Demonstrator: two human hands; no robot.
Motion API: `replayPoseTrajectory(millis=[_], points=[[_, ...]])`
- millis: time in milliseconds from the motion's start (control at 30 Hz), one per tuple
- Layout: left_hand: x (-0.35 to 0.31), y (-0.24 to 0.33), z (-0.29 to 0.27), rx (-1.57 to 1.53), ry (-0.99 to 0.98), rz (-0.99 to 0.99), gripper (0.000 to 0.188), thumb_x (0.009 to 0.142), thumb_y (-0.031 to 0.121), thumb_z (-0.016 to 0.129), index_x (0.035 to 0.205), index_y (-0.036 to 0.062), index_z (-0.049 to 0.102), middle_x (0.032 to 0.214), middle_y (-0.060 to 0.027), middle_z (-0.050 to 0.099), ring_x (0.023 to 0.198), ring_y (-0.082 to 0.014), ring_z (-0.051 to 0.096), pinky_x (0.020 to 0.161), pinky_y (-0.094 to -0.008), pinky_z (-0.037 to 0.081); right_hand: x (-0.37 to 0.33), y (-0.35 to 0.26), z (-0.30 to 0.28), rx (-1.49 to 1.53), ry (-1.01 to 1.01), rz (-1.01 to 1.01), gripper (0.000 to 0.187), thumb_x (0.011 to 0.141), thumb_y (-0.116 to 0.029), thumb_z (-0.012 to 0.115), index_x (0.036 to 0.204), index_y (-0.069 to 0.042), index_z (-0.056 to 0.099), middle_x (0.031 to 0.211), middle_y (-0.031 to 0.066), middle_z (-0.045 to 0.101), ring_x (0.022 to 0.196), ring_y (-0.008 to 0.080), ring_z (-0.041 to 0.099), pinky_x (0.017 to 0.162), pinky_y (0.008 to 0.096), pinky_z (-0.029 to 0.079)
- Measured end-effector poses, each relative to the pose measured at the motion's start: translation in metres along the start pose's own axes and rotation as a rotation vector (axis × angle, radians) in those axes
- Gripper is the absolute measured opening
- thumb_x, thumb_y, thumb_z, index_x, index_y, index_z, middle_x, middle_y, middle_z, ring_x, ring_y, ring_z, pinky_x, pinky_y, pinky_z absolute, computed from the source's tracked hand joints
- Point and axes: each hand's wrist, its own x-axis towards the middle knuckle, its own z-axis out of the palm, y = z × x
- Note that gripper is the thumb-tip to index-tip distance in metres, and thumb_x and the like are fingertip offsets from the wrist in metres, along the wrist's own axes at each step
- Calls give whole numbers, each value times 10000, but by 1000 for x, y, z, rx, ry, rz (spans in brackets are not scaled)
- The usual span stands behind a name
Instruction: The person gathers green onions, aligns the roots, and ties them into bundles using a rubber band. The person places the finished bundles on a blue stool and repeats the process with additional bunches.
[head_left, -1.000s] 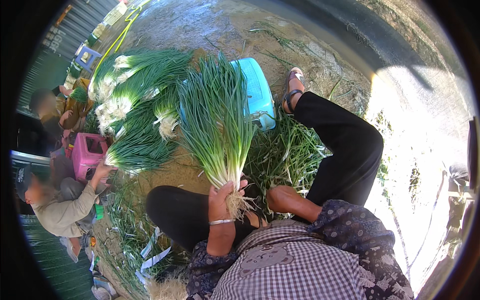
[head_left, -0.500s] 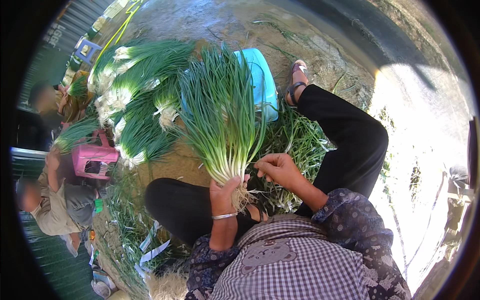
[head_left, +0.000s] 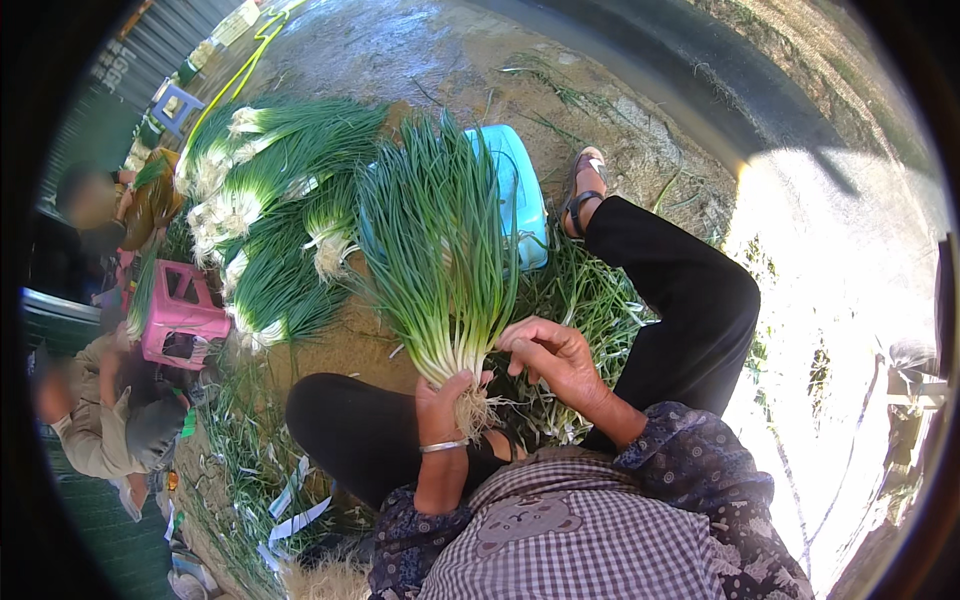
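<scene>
My left hand [head_left: 443,408] is wrapped round a big bunch of green onions [head_left: 430,250], just above its pale, stringy roots [head_left: 476,408]. The long green leaves fan away from me, lying over a light blue plastic stool [head_left: 520,190]. At the right edge of the bunch, by the white stems, my right hand [head_left: 560,362] has thumb and fingers drawn together in a pinch. Whatever sits between those fingertips is too small to make out. Loose trimmed leaves [head_left: 590,275] cover the ground beyond my right hand.
Several bundles of green onions [head_left: 285,220] are heaped at the far left. Nearby stand a pink stool [head_left: 190,310] and a small blue-grey stool [head_left: 175,108]. Two people sit along the left side. Leaf scraps [head_left: 250,440] litter the ground by my left knee; a yellow hose [head_left: 245,65] runs behind.
My right hand has moved slightly left, its fingertips now against the bunch's stems. My left hand keeps its grip. The whole view has shifted a little, and the person at left has lowered their onions.
</scene>
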Motion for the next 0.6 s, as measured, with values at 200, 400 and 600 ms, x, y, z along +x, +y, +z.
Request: replayPoseTrajectory(millis=[200,400,600], points=[[-3,1,-2,-35,-20,31,383,810,-42,606,1181,-49,510,986,-175,666,782,-281,709,583,-305,590,-22,-20,-31,-18,-512,439,185,929,-186,562,895,-30,656,842,42,698,693,94,649,538,213,464],[-4,-2,0,-75,-52,41,405,809,-72,602,1199,-22,507,1045,-183,655,870,-311,702,624,-343,611,-17,18,-22,-941,-124,-224,153,837,-172,637,914,-43,607,882,119,607,729,329,630,616,410,512],[-3,-4,-2,-64,-66,48,517,800,-100,622,1283,2,467,1138,-145,628,937,-243,675,708,-321,596,53,9,19,-934,35,-535,131,811,-114,668,865,-37,575,806,118,609,645,306,617,558,400,482]])
